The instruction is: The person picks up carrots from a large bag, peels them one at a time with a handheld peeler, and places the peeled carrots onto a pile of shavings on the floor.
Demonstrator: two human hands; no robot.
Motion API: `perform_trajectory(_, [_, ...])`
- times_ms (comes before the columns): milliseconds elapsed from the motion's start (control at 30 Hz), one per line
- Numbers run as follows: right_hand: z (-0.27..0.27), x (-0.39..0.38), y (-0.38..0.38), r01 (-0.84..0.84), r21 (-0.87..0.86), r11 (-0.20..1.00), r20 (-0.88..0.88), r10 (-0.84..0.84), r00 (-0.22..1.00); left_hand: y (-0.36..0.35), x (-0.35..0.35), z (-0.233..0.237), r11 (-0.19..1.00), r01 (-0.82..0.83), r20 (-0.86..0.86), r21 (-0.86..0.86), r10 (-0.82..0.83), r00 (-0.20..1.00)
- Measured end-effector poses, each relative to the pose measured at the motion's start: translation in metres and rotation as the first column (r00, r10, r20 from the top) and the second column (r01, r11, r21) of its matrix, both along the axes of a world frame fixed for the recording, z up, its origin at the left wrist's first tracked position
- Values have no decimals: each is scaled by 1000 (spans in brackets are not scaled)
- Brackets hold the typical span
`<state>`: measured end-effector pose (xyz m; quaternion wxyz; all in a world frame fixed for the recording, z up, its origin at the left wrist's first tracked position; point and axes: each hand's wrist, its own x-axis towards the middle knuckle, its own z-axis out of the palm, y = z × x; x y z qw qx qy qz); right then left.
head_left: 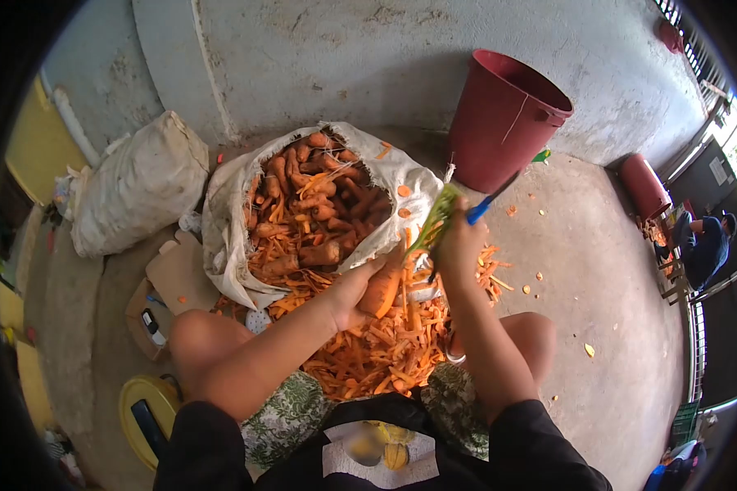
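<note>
My left hand (354, 296) is wrapped round a thick orange carrot (382, 290), partly peeled. Close beside it, my right hand (460, 250) is closed on a green peeler (436, 217). A blue-handled knife (479, 211) also sticks out of the right hand, its blade pointing up and right. Beneath both hands lies a heap of carrot peelings (385, 352) between my knees. Just beyond my left hand, an open white sack (225, 233) holds many unpeeled carrots (319, 196), with peelings along its front. My fingers hide part of the peeler.
A tall red bin (499, 123) stands against the wall behind the sack. To the left are a full white sack (143, 184), a cardboard box (184, 266) and a yellow lid (131, 409) with a phone (148, 425). A seated person (704, 250) is far right.
</note>
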<state>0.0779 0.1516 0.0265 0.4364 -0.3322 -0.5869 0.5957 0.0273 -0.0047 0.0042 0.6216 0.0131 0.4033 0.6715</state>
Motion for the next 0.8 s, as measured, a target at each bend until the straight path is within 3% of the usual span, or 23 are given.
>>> perform_trajectory(33, [6, 3, -19, -74, 56, 996, 52, 71, 996, 2, -2, -6, 1000, 0, 3, 5, 0, 1000])
perform_trajectory(100, [-8, 3, -45, -128, 180, 975, 85, 114, 990, 5, -6, -20, 978, -31, 17, 209, 28, 999])
perform_trajectory(167, [-10, 5, -55, -142, 340, 930, 221, 68, 973, 3, -4, -22, 983, 22, -39, 185, -15, 999])
perform_trajectory(233, [-10, 1, -48, -160, 322, 933, 273, 71, 959, 5, 10, 2, 993, -116, -70, 11, 117, 991])
perform_trajectory(267, [-10, -2, -42, -100, 307, 946, 255, 20, 967, 3, 9, 0, 993, -115, -72, 11, 115, 991])
perform_trajectory(333, [-16, -9, -12, 48, 221, 974, 214, -97, 972, 0, 5, -5, 965, 216, -324, -147, -253, 911])
perform_trajectory(367, [-24, -12, 18, 135, 149, 980, 193, -162, 968, -5, 12, -2, 951, 272, -304, -146, -305, 903])
perform_trajectory(433, [-42, -11, 67, 304, 235, 923, 189, -350, 918, -7, 31, 30, 967, 172, -269, -189, -219, 938])
perform_trajectory(467, [-40, -10, 66, 303, 235, 923, 189, -349, 918, -7, 27, 24, 967, 171, -269, -188, -218, 938])
perform_trajectory(533, [-23, -4, 56, 174, 38, 984, -56, -172, 984, -6, 12, 2, 982, 187, -174, -40, -191, 966])
perform_trajectory(567, [-2, -1, 26, 133, 97, 986, -78, -126, 989, -5, 6, -2, 983, 182, -174, -35, -185, 967])
perform_trajectory(667, [-6, 4, -29, -130, 136, 982, 1, 131, 991, -2, 2, -7, 999, -39, 53, 29, 37, 998])
perform_trajectory(700, [4, 10, -51, -177, 70, 982, 91, 170, 981, -4, -1, -13, 999, -36, 53, 26, 35, 998])
perform_trajectory(767, [-6, 9, -62, -137, 266, 954, 163, 95, 982, -8, -9, -29, 950, 82, 126, 301, -124, 984])
perform_trajectory(800, [-7, 7, -60, -136, 266, 954, 164, 94, 982, -5, 8, 3, 999, -19, 102, 45, 14, 995])
